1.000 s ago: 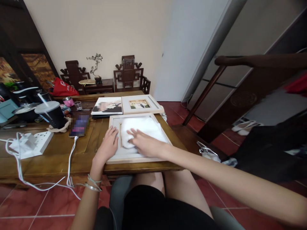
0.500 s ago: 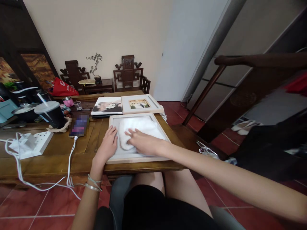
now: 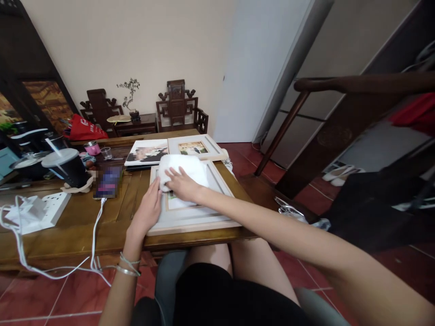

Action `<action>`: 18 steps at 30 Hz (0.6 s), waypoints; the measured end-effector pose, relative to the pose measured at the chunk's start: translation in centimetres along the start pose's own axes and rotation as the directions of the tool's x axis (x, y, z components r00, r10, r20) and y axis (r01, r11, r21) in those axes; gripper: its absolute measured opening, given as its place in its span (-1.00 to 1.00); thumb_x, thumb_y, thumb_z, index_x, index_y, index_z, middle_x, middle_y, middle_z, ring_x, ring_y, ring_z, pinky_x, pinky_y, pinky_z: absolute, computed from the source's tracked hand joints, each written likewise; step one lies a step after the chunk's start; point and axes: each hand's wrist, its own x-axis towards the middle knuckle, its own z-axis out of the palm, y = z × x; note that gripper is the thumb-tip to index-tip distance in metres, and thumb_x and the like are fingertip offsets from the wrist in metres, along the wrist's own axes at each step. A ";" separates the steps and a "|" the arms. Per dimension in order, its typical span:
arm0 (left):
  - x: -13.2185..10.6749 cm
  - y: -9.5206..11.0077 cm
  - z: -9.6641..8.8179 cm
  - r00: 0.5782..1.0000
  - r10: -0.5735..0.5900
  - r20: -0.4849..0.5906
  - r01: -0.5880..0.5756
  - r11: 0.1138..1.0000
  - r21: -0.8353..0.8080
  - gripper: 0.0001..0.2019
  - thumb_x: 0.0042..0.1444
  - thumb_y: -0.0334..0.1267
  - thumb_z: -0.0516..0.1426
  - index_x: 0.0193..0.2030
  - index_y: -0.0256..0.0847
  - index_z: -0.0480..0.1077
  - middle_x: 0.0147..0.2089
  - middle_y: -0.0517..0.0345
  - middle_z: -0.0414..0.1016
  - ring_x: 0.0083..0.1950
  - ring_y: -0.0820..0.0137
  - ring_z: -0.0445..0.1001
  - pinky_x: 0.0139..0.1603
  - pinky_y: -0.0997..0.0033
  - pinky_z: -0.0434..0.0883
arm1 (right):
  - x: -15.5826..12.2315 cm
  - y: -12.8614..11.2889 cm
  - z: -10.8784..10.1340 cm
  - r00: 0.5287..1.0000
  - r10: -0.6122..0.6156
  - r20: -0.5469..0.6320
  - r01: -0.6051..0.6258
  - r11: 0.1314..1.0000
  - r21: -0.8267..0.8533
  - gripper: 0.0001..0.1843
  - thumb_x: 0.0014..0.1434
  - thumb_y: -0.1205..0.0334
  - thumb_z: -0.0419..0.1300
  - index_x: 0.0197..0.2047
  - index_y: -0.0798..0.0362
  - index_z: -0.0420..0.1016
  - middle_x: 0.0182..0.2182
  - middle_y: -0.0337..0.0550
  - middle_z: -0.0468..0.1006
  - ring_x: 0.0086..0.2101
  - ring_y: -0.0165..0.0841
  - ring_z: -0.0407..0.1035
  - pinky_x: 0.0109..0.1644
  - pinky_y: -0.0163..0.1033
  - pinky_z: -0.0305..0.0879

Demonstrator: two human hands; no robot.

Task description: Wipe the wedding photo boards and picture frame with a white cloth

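A light wooden picture frame (image 3: 217,222) lies flat at the table's near edge, with a grey-white mat inside it. Over its far left part is a white cloth (image 3: 183,163), folded or bunched. My right hand (image 3: 180,182) lies on the cloth with fingers spread, pressing it against the frame's face. My left hand (image 3: 149,206) rests along the frame's left edge, fingers stretched out and close to the cloth. Part of the framed picture shows below my right hand; the cloth and forearm hide the rest.
Behind lie a second framed picture (image 3: 193,147) and a photo panel (image 3: 147,151). Left stand a lidded cup (image 3: 70,167) with a straw, a phone (image 3: 108,181) on a cable, and a white power strip (image 3: 54,210). Dark wooden chairs (image 3: 177,104) stand by the wall.
My right hand has moved the cloth away from me and slightly left, uncovering the lower part of the framed picture. My left hand stays at the frame's left edge.
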 end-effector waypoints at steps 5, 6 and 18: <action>0.3 0.0 -0.1 0.999 0.001 -0.040 -0.001 1.000 -0.002 -0.47 0.33 -0.08 -0.20 0.36 -0.28 0.02 0.42 -0.11 0.03 0.42 0.32 0.02 0.41 0.18 -0.01 | 2.2 -0.5 -0.6 0.999 0.034 0.006 -0.034 0.998 -0.053 -0.58 0.22 0.48 0.00 0.14 0.25 0.37 0.27 0.30 0.13 0.27 0.05 -0.03 0.25 0.25 -0.04; 0.3 0.1 -0.1 0.999 -0.005 -0.041 0.004 1.000 -0.010 -0.46 0.33 -0.06 -0.20 0.36 -0.29 0.02 0.41 -0.11 0.03 0.42 0.31 0.03 0.41 0.19 -0.01 | 1.7 -0.9 -0.9 1.000 0.010 0.010 -0.009 0.999 -0.048 -0.58 0.22 0.48 0.00 0.14 0.24 0.36 0.26 0.28 0.16 0.26 0.04 0.00 0.24 0.22 0.00; 0.2 1.5 -0.7 0.982 -0.190 -0.014 0.181 0.953 -0.244 -0.37 0.33 0.06 -0.35 0.36 -0.27 0.03 0.44 -0.01 -0.05 0.45 0.33 -0.08 0.43 0.19 -0.12 | -5.4 -3.1 -4.5 0.967 -0.215 0.137 0.183 0.960 0.213 -0.63 0.08 0.56 0.03 -0.08 0.19 0.51 -0.09 0.17 0.52 0.01 -0.10 0.37 -0.04 -0.15 0.28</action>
